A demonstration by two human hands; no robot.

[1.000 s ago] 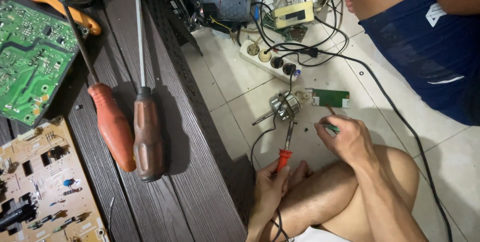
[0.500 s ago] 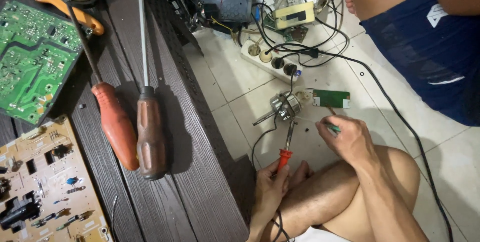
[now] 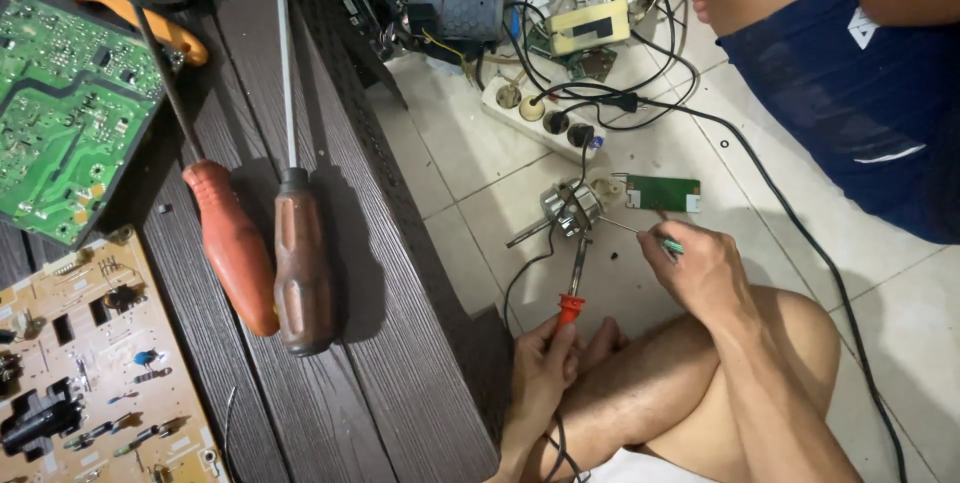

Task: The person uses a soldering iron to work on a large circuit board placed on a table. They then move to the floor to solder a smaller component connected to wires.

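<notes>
Red-handled soldering iron (image 3: pixel 574 288) stays gripped in left hand (image 3: pixel 540 368), tip on small silver fan motor (image 3: pixel 572 207) on white tiled floor (image 3: pixel 470 173). Right hand (image 3: pixel 700 268) still pinches thin green-handled probe (image 3: pixel 650 237) at motor. Nothing has shifted; work continues at same spot.

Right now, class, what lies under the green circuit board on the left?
The green board lies on the dark slatted bench, its lower corner beside the tan board. Anything beneath it is covered.

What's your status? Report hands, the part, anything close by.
Left hand grips red-handled iron, tip at small motor. Right hand holds thin green-handled tool to it. Green board, power strip, black cable close by.
</notes>
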